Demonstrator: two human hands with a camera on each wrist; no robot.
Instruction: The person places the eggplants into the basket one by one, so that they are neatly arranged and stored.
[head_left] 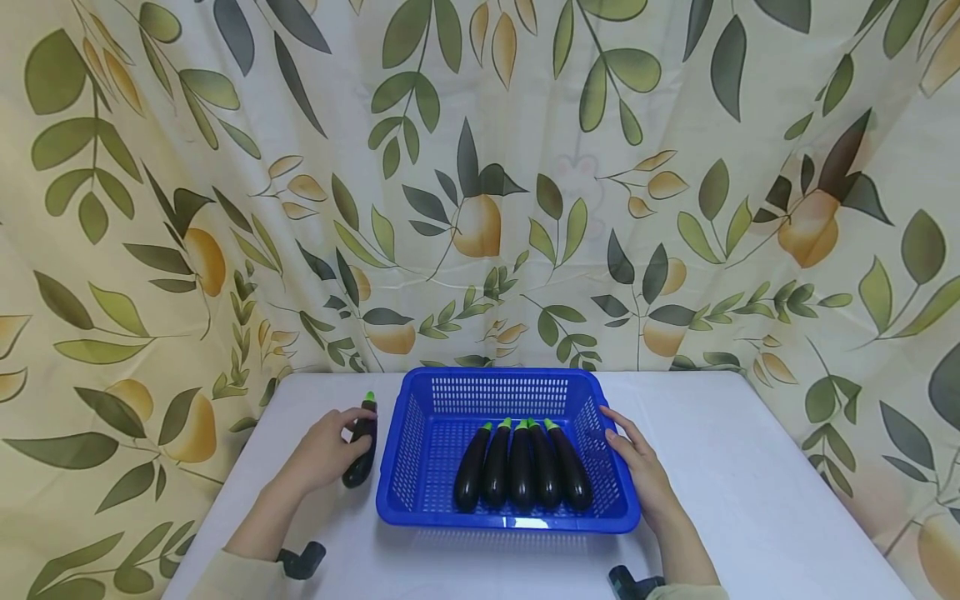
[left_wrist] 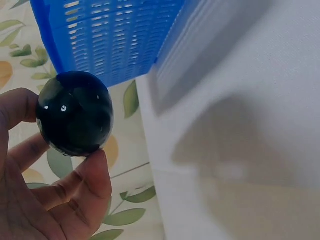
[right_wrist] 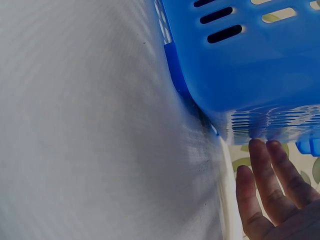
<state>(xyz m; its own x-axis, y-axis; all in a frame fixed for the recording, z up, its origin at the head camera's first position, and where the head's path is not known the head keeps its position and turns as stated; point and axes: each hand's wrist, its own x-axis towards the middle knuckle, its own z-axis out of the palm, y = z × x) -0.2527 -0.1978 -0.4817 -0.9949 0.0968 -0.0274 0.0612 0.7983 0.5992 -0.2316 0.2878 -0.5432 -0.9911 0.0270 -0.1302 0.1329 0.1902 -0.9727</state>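
To the left of the blue basket, my left hand [head_left: 324, 448] pinches a dark eggplant [head_left: 363, 442] between thumb and fingers. The eggplant stands tilted, its green stem end up and its rounded end down. From below, the left wrist view shows that glossy round end [left_wrist: 75, 114] with fingers around it. Several more eggplants [head_left: 522, 471] lie side by side in the blue plastic basket [head_left: 397, 467], stems pointing to the far side. My right hand [head_left: 643, 467] rests against the basket's right side, with straight fingers [right_wrist: 267, 185] at the outer wall in the right wrist view.
A white cloth covers the table [head_left: 750, 483] beneath the basket. Behind the table hangs a curtain [head_left: 480, 317] printed with leaves and fruit. Dark wrist devices [head_left: 302, 561] sit below both hands, near the sleeves.
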